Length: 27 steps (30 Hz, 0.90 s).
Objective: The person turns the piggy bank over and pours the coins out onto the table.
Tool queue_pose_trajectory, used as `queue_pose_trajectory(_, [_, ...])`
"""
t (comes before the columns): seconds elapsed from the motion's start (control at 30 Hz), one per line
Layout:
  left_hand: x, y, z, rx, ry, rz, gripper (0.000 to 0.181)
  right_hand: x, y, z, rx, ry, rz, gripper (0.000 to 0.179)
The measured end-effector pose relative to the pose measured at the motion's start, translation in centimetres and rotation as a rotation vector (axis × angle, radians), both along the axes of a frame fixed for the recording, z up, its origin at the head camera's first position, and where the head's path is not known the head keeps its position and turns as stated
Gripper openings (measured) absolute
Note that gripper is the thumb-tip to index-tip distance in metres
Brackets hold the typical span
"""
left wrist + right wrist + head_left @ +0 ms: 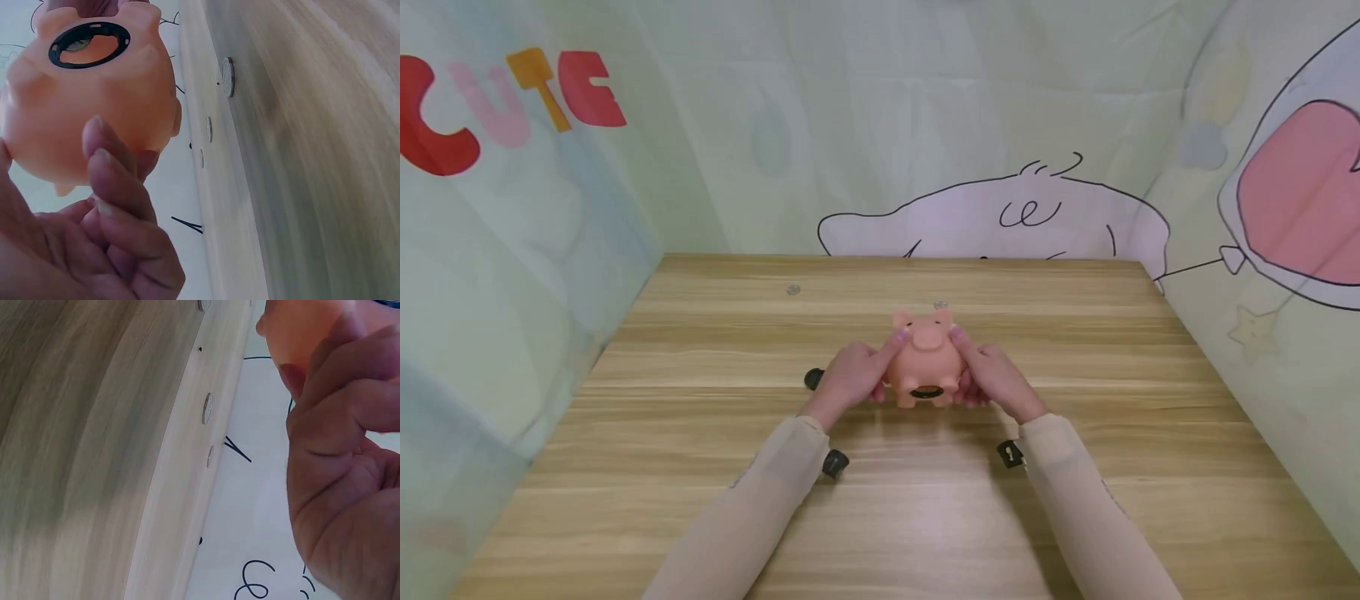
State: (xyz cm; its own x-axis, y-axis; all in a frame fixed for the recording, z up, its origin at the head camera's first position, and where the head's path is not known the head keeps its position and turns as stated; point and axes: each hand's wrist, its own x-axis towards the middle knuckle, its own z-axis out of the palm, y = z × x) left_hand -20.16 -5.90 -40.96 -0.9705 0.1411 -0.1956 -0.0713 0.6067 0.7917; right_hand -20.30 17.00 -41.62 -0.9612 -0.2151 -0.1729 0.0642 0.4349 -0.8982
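Observation:
A pink piggy bank [927, 360] is held between both hands, its face upward and its underside toward me in the head view. My left hand [852, 377] grips one side, thumb beside the snout. Mirroring it, my right hand [997, 381] grips the other side. In the left wrist view, a black ring [61, 57] rims an uncovered round hole in the bank's base, and a coin [80, 44] shows inside. Beside the left hand lies a small black round piece [813, 379], partly hidden by that hand.
The wood-grain table [700, 467] bears loose coins: one at the back left [793, 290] and another coin [941, 305] just behind the pig's ears. Printed fabric [737, 167] hangs along the back and sides. Small black devices [835, 463] sit at both wrists.

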Motion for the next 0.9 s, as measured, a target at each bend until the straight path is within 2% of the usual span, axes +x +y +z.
queue_pose_trajectory(0.17, [0.0,-0.3,-0.3,0.05,0.02,-0.03,0.09,-0.2,0.4,-0.2,-0.016,-0.004,0.047,0.08])
queue_pose_trajectory(0.37, [-0.3,-1.0,-0.7,0.207,0.08,-0.18,0.069,-0.2,1.5,-0.2,-0.117,0.012,0.151,0.057])
queue_pose_trajectory(0.47, [-0.4,-1.3,-0.9,0.276,0.1,-0.235,0.071,0.0,2.0,-0.1,-0.218,-0.003,0.197,0.066])
queue_pose_trajectory(0.63, [-0.5,-1.5,-1.2,0.354,0.16,-0.287,0.095,0.2,2.3,-0.2,-0.333,-0.011,0.222,0.092])
queue_pose_trajectory(0.7, [-0.5,-1.5,-1.4,0.369,0.185,-0.299,0.097,0.2,2.2,-0.3,-0.341,-0.002,0.223,0.095])
queue_pose_trajectory(0.9, [-0.4,-1.5,-1.5,0.355,0.208,-0.281,0.099,0.2,2.0,-0.2,-0.322,0.008,0.199,0.098])
